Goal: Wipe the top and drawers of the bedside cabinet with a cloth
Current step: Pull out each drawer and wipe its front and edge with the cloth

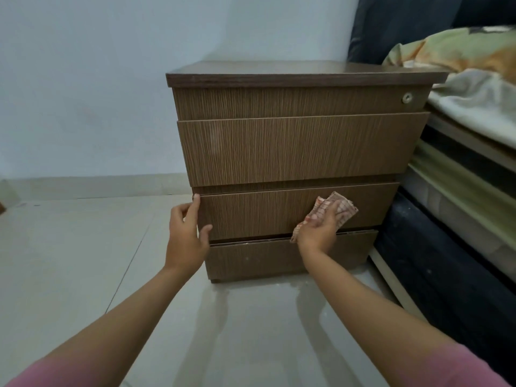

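Observation:
A brown wood-grain bedside cabinet (301, 146) stands against the pale wall, with a dark top and several drawer fronts. My right hand (321, 229) presses a checked orange-and-white cloth (342, 208) flat against the right part of the third drawer front (257, 216). My left hand (187, 233) rests on the left edge of that same drawer, fingers spread along the corner and thumb on the front. The lowest drawer (251, 261) sits below, with a small gap above it. A round lock (408, 98) marks the top drawer.
A bed (460, 169) with stacked mattresses and a rumpled green-and-orange blanket (458, 51) stands tight against the cabinet's right side. Pale floor tiles (83, 261) spread to the left and in front. The wall's skirting runs behind on the left.

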`<act>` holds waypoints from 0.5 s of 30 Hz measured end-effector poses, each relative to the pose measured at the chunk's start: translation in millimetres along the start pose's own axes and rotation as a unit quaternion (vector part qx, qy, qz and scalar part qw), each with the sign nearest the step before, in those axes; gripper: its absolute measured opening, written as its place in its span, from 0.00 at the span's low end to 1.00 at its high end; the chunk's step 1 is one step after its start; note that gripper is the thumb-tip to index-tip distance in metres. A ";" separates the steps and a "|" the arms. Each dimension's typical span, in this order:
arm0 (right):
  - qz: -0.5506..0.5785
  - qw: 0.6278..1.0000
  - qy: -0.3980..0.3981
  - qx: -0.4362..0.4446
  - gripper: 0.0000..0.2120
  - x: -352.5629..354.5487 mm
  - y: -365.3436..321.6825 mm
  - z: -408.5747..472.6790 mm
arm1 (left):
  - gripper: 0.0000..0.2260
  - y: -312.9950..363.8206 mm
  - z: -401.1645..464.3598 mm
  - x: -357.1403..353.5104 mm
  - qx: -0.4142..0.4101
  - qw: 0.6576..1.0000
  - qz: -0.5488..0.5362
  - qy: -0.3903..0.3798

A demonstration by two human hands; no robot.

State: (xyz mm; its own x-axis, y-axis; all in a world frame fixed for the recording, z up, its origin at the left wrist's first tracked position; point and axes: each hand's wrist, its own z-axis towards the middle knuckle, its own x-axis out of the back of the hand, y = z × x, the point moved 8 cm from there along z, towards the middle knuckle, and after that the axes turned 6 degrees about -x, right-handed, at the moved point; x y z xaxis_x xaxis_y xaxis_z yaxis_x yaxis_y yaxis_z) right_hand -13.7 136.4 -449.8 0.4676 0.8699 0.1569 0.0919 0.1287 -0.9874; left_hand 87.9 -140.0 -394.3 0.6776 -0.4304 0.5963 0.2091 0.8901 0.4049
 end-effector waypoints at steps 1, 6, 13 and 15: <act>0.013 1.000 0.006 -0.005 0.29 2.8 2.5 -0.5 | 0.31 -1.7 -4.3 -3.8 -0.007 1.000 0.015 -0.013; 0.042 0.998 0.041 -0.014 0.25 6.8 1.8 0.9 | 0.36 -10.6 -12.5 -18.2 -0.001 0.997 0.063 -0.043; -0.023 0.996 0.063 0.058 0.27 -1.5 -5.3 -1.2 | 0.43 -32.2 -11.3 -28.2 -0.035 0.983 0.165 -0.069; -0.037 0.995 0.064 0.071 0.27 -1.9 -4.6 -1.8 | 0.44 -39.2 -10.4 -31.5 -0.040 0.983 0.167 -0.071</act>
State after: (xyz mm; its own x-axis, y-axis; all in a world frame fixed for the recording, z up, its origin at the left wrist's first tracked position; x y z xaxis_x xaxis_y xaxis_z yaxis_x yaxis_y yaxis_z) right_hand -13.4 133.3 -445.6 0.5725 0.7893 0.2218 0.0098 0.2639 -0.9645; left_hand 65.7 -159.8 -436.3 0.6147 -0.1232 0.7791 0.0505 0.9919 0.1170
